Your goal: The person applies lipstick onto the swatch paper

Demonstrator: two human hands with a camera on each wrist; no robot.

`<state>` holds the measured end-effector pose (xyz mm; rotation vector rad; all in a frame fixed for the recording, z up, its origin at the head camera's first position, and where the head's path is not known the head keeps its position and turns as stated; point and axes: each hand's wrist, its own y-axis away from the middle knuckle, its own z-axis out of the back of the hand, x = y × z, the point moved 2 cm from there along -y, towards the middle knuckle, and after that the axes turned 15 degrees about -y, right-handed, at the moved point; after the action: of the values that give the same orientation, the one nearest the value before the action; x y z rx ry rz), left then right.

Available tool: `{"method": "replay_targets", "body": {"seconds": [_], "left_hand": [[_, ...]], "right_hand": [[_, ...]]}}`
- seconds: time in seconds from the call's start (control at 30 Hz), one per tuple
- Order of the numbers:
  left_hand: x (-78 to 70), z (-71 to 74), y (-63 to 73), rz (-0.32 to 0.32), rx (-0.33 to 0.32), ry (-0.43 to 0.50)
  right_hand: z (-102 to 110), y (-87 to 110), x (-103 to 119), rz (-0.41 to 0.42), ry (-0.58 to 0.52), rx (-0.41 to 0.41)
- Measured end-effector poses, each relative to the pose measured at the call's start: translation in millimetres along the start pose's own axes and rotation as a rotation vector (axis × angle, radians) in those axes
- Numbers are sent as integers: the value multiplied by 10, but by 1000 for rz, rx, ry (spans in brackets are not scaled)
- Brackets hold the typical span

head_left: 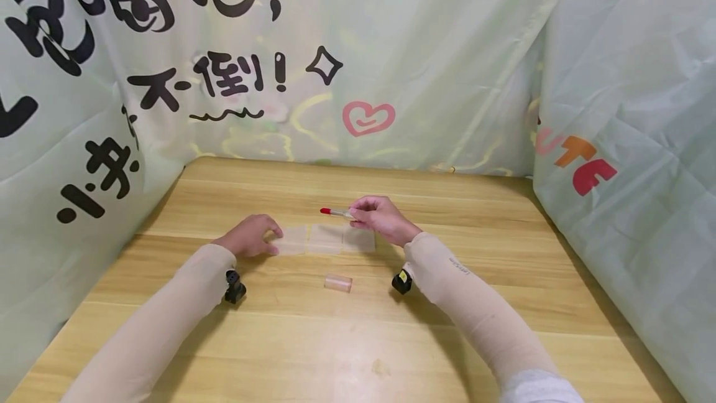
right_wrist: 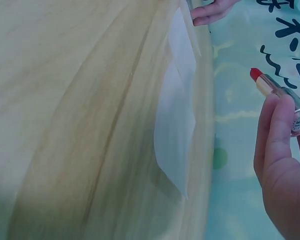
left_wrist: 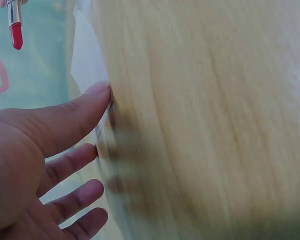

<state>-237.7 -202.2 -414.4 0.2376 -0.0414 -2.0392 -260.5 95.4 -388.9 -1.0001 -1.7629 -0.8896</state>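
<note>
My right hand (head_left: pixel 381 219) pinches an uncapped lipstick (head_left: pixel 335 212) by its base, above the table. The red tip (right_wrist: pixel 256 73) points left, out of a silvery tube. Below it, a row of three thin whitish paper squares (head_left: pixel 326 238) lies flat, side by side. At the row's left end is my left hand (head_left: pixel 253 236), thumb and fingers spread apart around the edge of the leftmost square. In the left wrist view the thumb tip is right at the edge of the sheet (left_wrist: pixel 87 47), and the other fingertips reach the wood. A pinkish translucent cap (head_left: pixel 338 283) lies on its side nearer me.
The work surface is a wooden table (head_left: pixel 268 334). Printed cloth curtains (head_left: pixel 447 48) hang along its back and both sides. A small black camera is on each wrist.
</note>
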Motion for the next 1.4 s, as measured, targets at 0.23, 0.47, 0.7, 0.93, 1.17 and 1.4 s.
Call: {"method": "replay_targets", "body": {"seconds": [0.23, 0.47, 0.7, 0.93, 1.17, 1.4], "left_hand": [[42, 0, -49, -11, 17, -14], [87, -22, -88, -47, 14, -2], [96, -10, -67, -76, 3, -21], [130, -10, -75, -60, -11, -67], [156, -21, -106, -68, -7, -56], [172, -22, -152, -66, -16, -88]], "right_hand": [[-38, -66, -53, 25, 55, -24], [-94, -121, -104, 40, 146, -55], [-152, -167, -122, 53, 255, -80], [-234, -187, -131, 64, 384, -65], [-270, -238, -185, 64, 515, -51], [-334, -283, -201, 82, 576, -44]]}}
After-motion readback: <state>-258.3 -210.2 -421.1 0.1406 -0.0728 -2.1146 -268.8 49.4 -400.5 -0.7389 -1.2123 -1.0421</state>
